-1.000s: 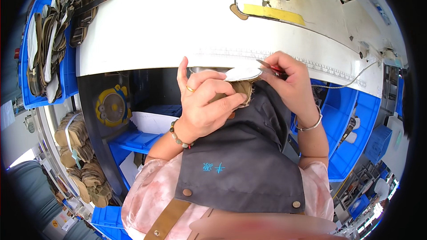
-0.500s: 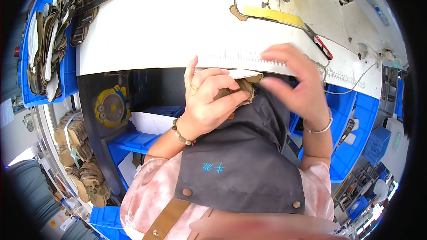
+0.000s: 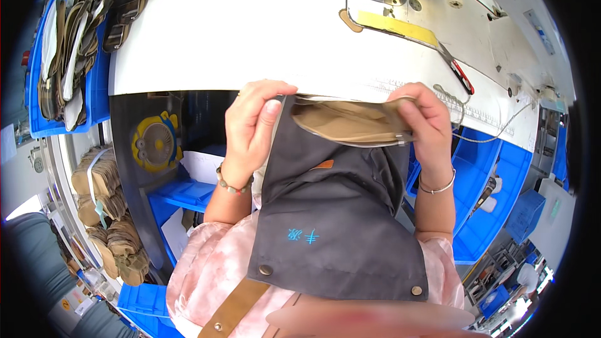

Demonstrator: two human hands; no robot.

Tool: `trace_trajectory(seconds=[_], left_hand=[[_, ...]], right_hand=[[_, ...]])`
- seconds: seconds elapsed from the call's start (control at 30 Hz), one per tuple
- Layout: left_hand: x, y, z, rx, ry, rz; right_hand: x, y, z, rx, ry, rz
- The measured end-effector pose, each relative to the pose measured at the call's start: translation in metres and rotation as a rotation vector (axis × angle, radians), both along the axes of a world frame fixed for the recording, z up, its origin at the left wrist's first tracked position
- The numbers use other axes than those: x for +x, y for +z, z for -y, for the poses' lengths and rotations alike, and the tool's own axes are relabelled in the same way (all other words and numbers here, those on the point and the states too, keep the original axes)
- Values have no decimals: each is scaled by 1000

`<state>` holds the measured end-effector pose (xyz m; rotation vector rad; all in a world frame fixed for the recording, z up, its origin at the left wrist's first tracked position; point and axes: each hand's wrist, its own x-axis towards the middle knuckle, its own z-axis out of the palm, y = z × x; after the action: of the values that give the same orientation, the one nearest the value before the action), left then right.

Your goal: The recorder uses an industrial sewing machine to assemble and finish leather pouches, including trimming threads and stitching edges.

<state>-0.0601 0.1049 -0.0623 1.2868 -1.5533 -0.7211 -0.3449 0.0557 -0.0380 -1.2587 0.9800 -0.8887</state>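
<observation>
The right hand point(image 3: 432, 119) pinches one end of a tan, lens-shaped fabric pouch point(image 3: 347, 124) between thumb and fingers, apparently to keep its mouth gaping. The left hand point(image 3: 250, 122) has its fingers bunched, tips at the pouch's opposite corner, thumb apart; from where I stand, whether they grip is unclear. Soft folds show inside. Beyond the right fingers, red-and-black metal snips point(image 3: 460, 75) lie, seemingly within easy reach, on the smooth white tabletop point(image 3: 219, 37).

We face a cloth piece point(image 3: 350, 122), behind it a table point(image 3: 238, 37), cutting tool point(image 3: 459, 74) on its right; left, fabric items point(image 3: 75, 50) in a crate point(image 3: 98, 107).
</observation>
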Motion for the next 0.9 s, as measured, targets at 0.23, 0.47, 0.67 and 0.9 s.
trace_trajectory(seconds=[0.23,0.47,0.67,0.9], left_hand=[[-4,-1,-5,80,8,-223],[-26,-2,-12,495,-155,-716],[-30,-8,-10,627,-263,-939],[-31,0,-8,633,-201,-1056]], right_hand=[[-27,-21,-8,215,-163,585],[-20,-39,-26,421,-227,872],[-16,-41,-40,497,-237,1010],[-16,-41,-41,517,-241,1070]])
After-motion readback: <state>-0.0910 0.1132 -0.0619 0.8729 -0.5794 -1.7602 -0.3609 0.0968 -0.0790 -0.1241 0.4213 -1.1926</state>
